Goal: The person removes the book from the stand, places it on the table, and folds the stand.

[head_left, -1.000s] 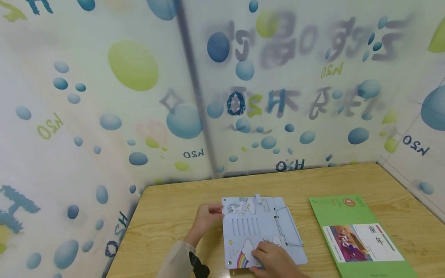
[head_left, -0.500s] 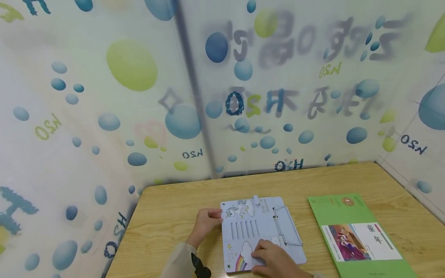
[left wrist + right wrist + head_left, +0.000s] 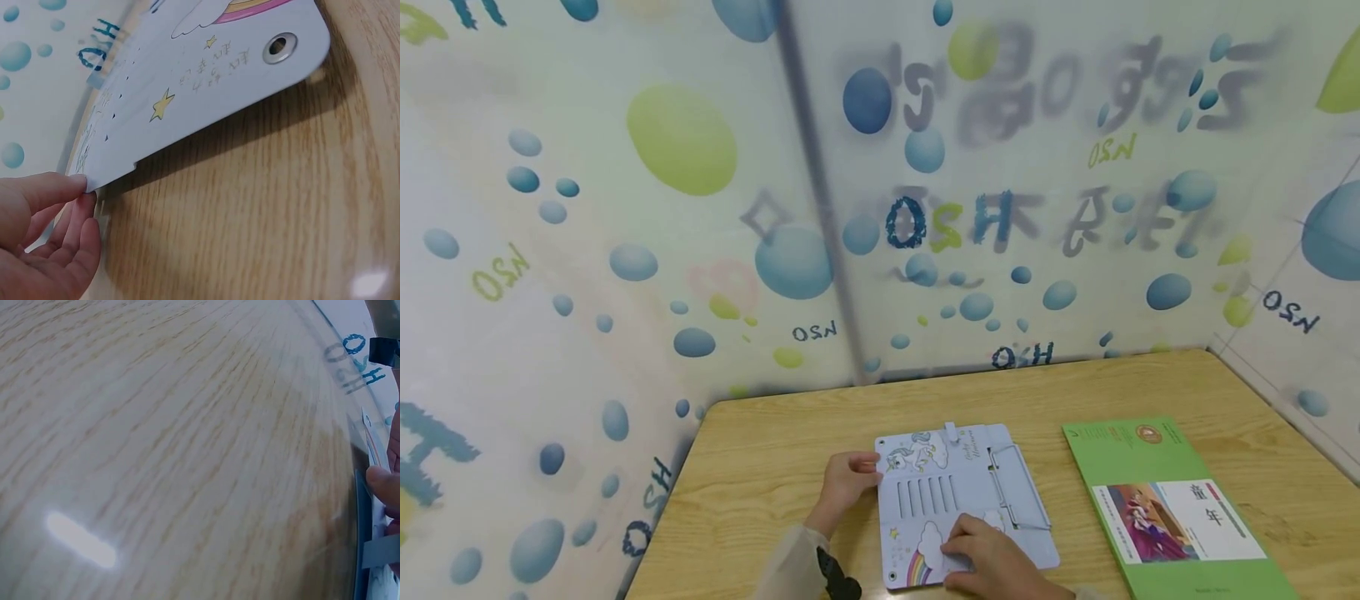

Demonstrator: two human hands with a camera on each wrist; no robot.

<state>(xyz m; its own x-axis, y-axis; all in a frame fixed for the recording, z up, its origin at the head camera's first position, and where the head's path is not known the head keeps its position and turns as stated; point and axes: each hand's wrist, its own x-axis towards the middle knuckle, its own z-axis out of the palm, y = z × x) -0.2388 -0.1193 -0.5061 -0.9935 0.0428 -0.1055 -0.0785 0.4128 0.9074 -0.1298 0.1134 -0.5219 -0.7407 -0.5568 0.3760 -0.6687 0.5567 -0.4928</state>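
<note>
A pale blue folding book stand (image 3: 925,496) printed with a unicorn, stars and a rainbow lies nearly flat on the table. My left hand (image 3: 847,483) pinches its left edge, thumb above and fingers below. In the left wrist view a shadowed gap shows under that side of the stand (image 3: 187,106), and the left hand (image 3: 53,231) holds its edge. My right hand (image 3: 996,560) grips the near edge around the rainbow print, with bent fingers on top. The right wrist view shows only part of the right hand (image 3: 387,487); its thumb lies against the stand's edge.
A green book (image 3: 1150,458) with a white picture band lies to the right of the stand. The wooden table (image 3: 775,450) meets a patterned wall (image 3: 925,333) at the back. A wire page holder (image 3: 1022,492) sits on the stand's right side.
The stand's left edge, with my left hand on it, has shifted slightly toward me early on. My right hand stays in nearly the same place. The green book has not moved.
</note>
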